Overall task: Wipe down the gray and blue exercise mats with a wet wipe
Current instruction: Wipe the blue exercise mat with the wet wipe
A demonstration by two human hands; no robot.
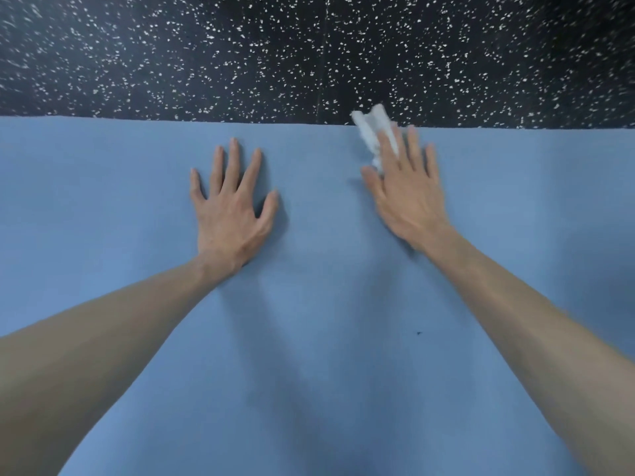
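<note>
The blue exercise mat [103, 201] fills most of the view, its far edge running across the upper third. My left hand [230, 207] lies flat on the mat with fingers spread, holding nothing. My right hand [409, 190] lies to its right with straight fingers pressing a crumpled white wet wipe [371, 132] against the mat. The wipe sticks out past my fingertips at the mat's far edge. The right hand and wipe look slightly blurred. No gray mat is in view.
Beyond the mat's far edge lies black rubber flooring with white speckles [206, 56]. A small dark speck [418, 333] sits on the mat between my forearms, nearer the right one.
</note>
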